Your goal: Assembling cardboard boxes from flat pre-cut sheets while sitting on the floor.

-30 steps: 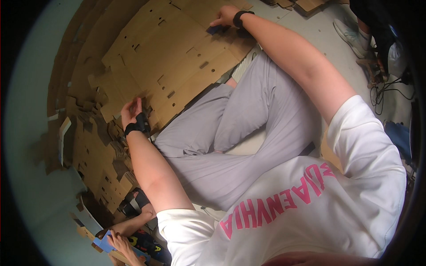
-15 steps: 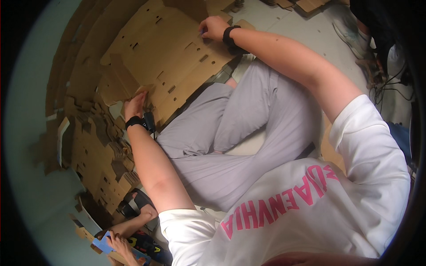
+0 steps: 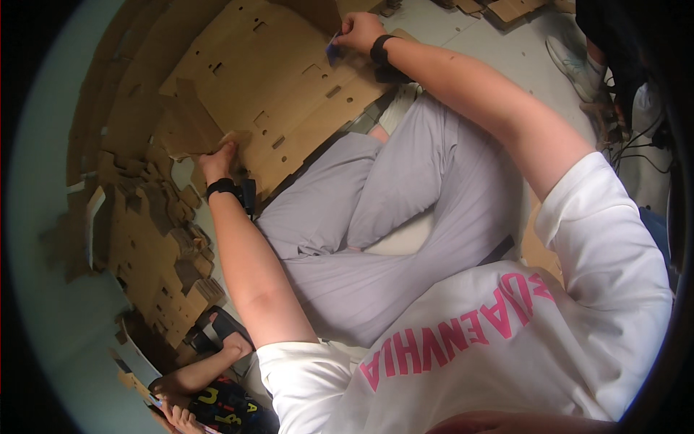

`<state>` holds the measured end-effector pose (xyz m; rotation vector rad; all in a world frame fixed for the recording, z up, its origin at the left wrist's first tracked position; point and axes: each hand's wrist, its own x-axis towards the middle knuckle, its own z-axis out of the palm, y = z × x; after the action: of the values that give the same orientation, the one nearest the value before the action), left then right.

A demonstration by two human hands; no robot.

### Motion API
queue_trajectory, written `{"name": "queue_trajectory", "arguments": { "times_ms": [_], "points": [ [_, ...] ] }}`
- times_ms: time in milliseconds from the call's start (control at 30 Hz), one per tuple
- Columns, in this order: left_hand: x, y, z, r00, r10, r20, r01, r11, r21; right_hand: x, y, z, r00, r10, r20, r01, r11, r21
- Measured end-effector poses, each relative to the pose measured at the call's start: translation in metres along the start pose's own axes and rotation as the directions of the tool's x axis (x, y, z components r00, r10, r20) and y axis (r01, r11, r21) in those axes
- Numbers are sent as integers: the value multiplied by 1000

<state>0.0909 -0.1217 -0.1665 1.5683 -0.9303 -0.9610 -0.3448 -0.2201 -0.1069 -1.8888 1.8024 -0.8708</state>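
Note:
A large brown cardboard sheet [image 3: 289, 79] with punched slots and holes lies in front of my crossed legs. My left hand [image 3: 218, 163] is closed at its near left corner, gripping a folded cardboard flap [image 3: 233, 137]; some of its fingers are hidden. Over the sheet's far right side, my right hand [image 3: 361, 32] is closed in a pinch. A small thin blue-purple piece [image 3: 332, 50] sticks out from its fingertips, blurred, its kind unclear. Both wrists wear black bands.
Stacked cut cardboard pieces [image 3: 155, 246] lie to the left, beside a pale wall. At lower left a co-worker's hands [image 3: 177, 412] hold something partly hidden. Another person's shoe [image 3: 575, 65] and dark cables [image 3: 636, 145] are at the right. More cardboard [image 3: 513, 7] lies at the far edge.
My right hand has moved up and slightly right, and more of the blue-purple piece shows. My left hand has shifted slightly at the flap. The co-worker's blue item has dropped mostly out of sight.

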Motion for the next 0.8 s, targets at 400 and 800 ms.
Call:
{"name": "queue_trajectory", "arguments": {
  "times_ms": [400,800],
  "points": [
    [-1,9,8,987,105,-124,-75,972,225,-5,-27,-16,999,33,-24,-35,995,-89],
    [-5,24,4,935,270,-229,-10,665,746,1,-33,-17,986,-84,-146,44,965,-260]
  ]
}}
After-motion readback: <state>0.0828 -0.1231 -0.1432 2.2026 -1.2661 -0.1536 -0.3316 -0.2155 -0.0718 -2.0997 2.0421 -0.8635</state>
